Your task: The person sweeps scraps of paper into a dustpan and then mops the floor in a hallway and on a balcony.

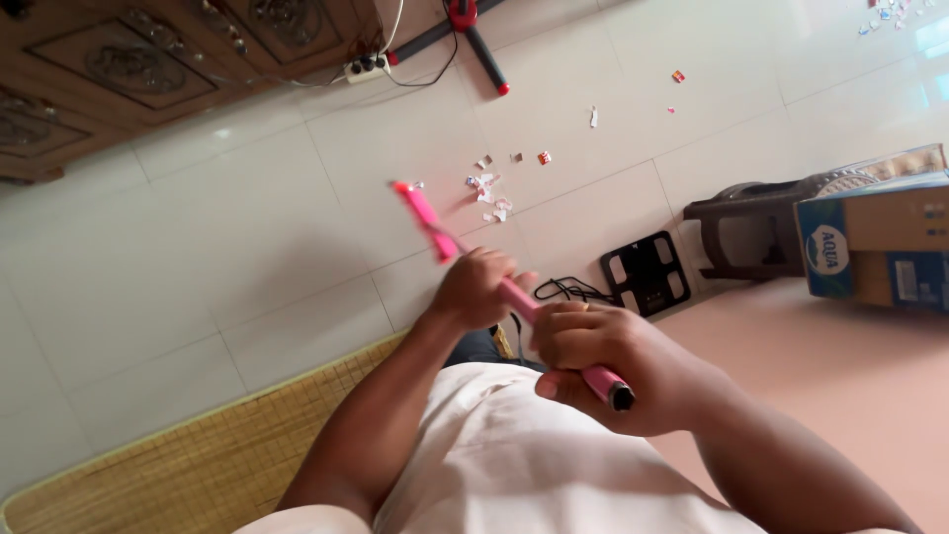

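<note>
A long pink handle [427, 220] with a black end cap runs from the middle of the view down toward my chest. My left hand [476, 287] is closed around it about midway along. Gripping its near end, just above the black cap, is my right hand [598, 356]. The far tip of the handle is blurred and hangs over the white tiled floor [198, 257], close to several small paper scraps [489, 188]. My white shirt fills the bottom of the view.
A woven straw mat [198, 460] lies at the lower left. A black bathroom scale [647, 272], a dark plastic stool [751, 227] and a cardboard box [880, 247] stand at the right. A carved wooden cabinet [138, 59], a power strip [366, 67] and stand legs [484, 49] are beyond.
</note>
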